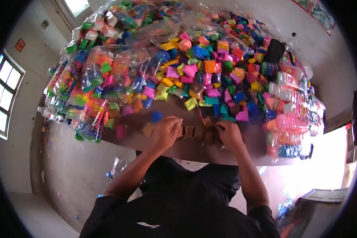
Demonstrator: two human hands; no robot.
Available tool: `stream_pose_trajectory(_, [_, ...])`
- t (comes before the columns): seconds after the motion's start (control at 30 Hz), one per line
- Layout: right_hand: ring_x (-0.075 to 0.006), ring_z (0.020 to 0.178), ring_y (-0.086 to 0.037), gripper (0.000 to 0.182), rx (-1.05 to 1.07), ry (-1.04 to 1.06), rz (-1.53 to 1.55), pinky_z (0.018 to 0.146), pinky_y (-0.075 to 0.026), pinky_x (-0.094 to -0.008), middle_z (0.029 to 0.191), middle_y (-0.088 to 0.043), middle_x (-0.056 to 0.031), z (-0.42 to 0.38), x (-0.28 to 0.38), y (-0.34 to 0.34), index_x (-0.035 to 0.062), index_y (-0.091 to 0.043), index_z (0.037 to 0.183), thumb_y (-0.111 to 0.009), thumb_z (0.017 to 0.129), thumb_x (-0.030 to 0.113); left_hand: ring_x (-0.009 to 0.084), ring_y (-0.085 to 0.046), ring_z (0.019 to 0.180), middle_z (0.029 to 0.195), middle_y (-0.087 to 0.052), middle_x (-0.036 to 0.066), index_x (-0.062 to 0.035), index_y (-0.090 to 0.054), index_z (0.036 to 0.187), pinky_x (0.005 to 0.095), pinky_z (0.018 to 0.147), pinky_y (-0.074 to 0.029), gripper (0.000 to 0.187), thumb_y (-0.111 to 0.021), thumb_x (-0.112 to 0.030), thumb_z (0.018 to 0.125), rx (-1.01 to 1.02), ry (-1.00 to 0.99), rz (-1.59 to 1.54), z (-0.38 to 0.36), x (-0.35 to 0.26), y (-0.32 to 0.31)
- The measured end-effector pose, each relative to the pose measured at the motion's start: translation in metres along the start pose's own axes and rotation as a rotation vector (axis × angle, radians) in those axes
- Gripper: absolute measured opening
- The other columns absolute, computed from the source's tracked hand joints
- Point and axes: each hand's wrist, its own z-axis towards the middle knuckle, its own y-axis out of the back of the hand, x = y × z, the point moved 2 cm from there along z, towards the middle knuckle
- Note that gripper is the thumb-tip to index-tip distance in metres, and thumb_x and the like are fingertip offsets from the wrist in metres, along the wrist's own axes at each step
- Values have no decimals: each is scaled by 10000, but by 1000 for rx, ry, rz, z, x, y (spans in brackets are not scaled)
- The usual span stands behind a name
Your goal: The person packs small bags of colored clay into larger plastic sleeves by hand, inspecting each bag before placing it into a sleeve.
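Observation:
Several small brown wrapped packets (189, 132) lie in a short row on the brown tabletop (162, 108), between my two hands. At the row's left end is my left hand (166, 134), its fingers pressed together; what they hold, if anything, is hidden. Another brown packet (148, 129) shows just left of that hand. My right hand (229, 135) is closed at the right end, its curled fingertips against a brown packet (207, 122). A blue packet (156, 116) sits just beyond my left hand.
A large heap of colourful small packets (210, 67) covers the table's far side. Clear bags of packets (95, 79) are piled at left, stacked packs (291, 123) at right. A black item (274, 50) lies on the heap. Scraps and a clear wrapper (118, 166) are on the floor.

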Motion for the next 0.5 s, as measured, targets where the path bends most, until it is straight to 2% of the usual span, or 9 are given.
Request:
stream_pose_trajectory(0.1, [-421, 1021, -665, 220, -18, 11, -17, 889, -531, -463, 1078, -716, -208, -6, -11, -7, 27, -742, 1076, -650, 881, 69, 305, -726, 868, 981, -721, 178, 27, -722, 1035, 350, 741, -559, 152, -683, -103, 967, -77, 20, 41, 14, 4, 19])
stream_pose_trajectory(0.17, [-423, 1019, -665, 225, -61, 43, -9, 889, -531, -462, 1088, -713, -215, -7, -4, -5, 13, -733, 1085, -650, 882, 66, 252, -716, 791, 885, -721, 141, 12, -719, 990, 340, 699, -552, 177, -688, -161, 970, -240, 55, 97, 35, 22, 41])
stream_pose_trajectory(0.23, [-415, 1003, -674, 205, -94, -39, 62, 872, -539, -453, 1074, -712, -218, -14, 13, 9, -11, -723, 1068, -648, 888, 51, 167, -675, 719, 793, -700, 104, -3, -717, 961, 326, 639, -538, 229, -696, -232, 961, -314, 369, 56, 68, 29, 83])
stream_pose_trajectory(0.3, [-412, 992, -679, 189, -115, -37, 82, 863, -542, -447, 1056, -715, -214, -20, 12, 12, -13, -722, 1056, -646, 892, 41, 111, -640, 725, 840, -706, 42, 27, -712, 1032, 299, 662, -523, 263, -694, -231, 983, -461, 396, -248, 96, 46, 109])
stream_pose_trajectory(0.33, [-409, 982, -684, 173, -139, -41, 102, 853, -544, -440, 1039, -718, -210, -21, 11, 15, -14, -721, 1043, -644, 895, 31, 111, -640, 725, 840, -706, 42, 27, -712, 1032, 299, 662, -523, 263, -694, -231, 983, -467, 386, -251, 105, 35, 113])
stream_pose_trajectory(0.4, [-394, 956, -693, 157, -203, -22, 113, 825, -548, -425, 1014, -719, -201, -31, 14, 15, -12, -720, 1033, -651, 898, 30, 113, -646, 755, 860, -706, 48, 18, -708, 1041, 297, 677, -525, 255, -697, -229, 977, -325, 377, -59, 122, 12, 119])
stream_pose_trajectory(0.43, [-379, 931, -702, 142, -261, -12, 127, 798, -551, -410, 989, -721, -192, -35, 15, 15, -9, -719, 1023, -658, 902, 30, 150, -685, 812, 880, -722, 65, 8, -709, 1040, 322, 715, -546, 248, -708, -228, 966, -253, 203, 36, 131, 28, 112])
stream_pose_trajectory(0.47, [-379, 931, -702, 142, -269, -11, 125, 798, -551, -410, 989, -721, -192, -40, 18, 14, -9, -719, 1023, -658, 902, 30, 150, -685, 812, 880, -722, 65, 8, -709, 1040, 322, 715, -546, 248, -708, -228, 966, -253, 195, 33, 133, 46, 105])
stream_pose_trajectory(0.5, [-361, 896, -705, 122, -316, -25, 154, 768, -547, -401, 961, -719, -181, -45, 21, 15, -6, -717, 1008, -666, 906, 35, 175, -698, 833, 893, -725, 82, 4, -708, 1045, 336, 730, -553, 246, -715, -227, 960, -147, 136, 104, 137, 28, 94])
